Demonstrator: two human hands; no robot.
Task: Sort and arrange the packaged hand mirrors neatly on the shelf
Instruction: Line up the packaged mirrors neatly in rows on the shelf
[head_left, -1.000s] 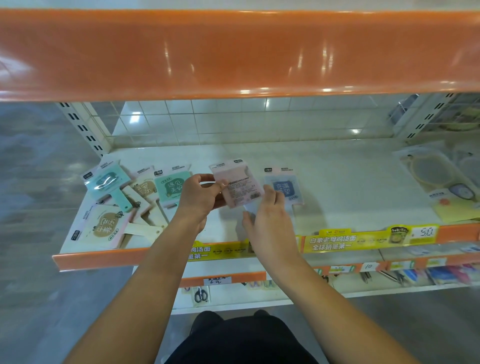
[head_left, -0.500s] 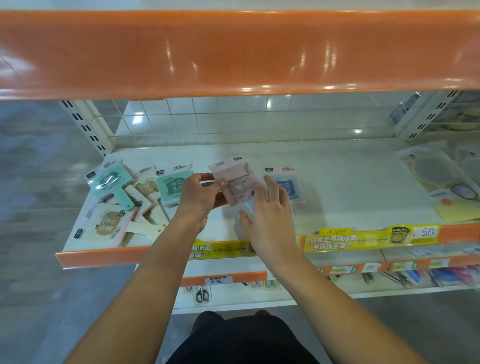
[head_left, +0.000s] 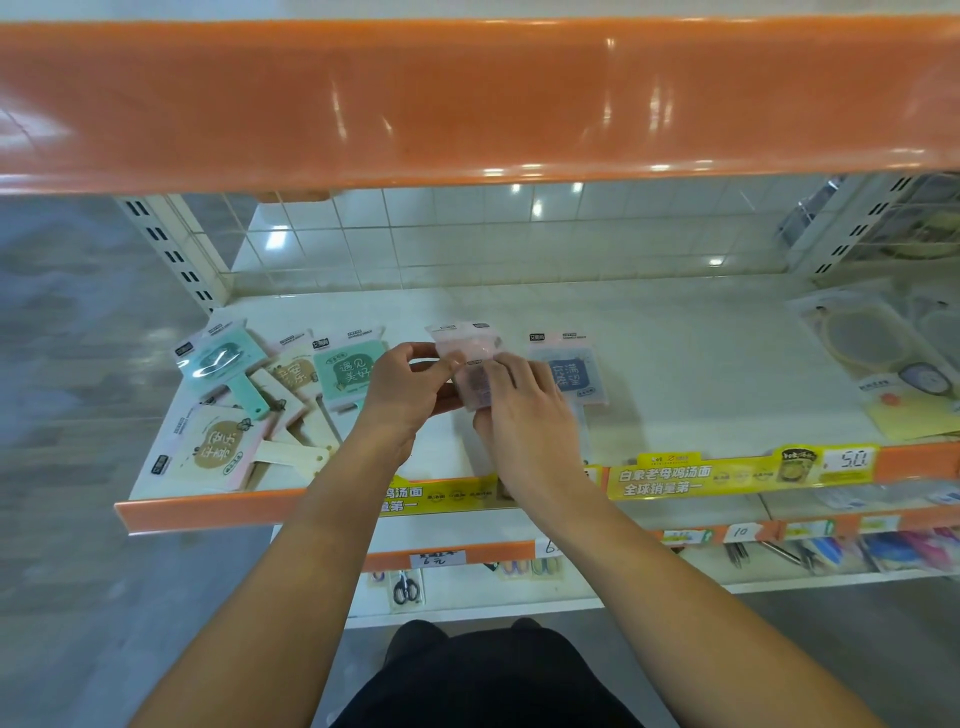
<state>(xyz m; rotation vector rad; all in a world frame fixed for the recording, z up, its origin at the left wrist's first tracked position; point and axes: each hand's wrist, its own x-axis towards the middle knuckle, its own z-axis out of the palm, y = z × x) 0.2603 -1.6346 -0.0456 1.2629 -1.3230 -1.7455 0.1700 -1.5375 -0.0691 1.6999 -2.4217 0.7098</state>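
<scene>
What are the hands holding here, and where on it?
Both hands hold one pink packaged hand mirror above the shelf: the left hand grips its left edge, the right hand its lower right part.

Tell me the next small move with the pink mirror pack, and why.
Probably lay the pink mirror pack flat in the bare gap between the green pack and the blue pack. Both the left hand and right hand hold it just above that spot.
</scene>
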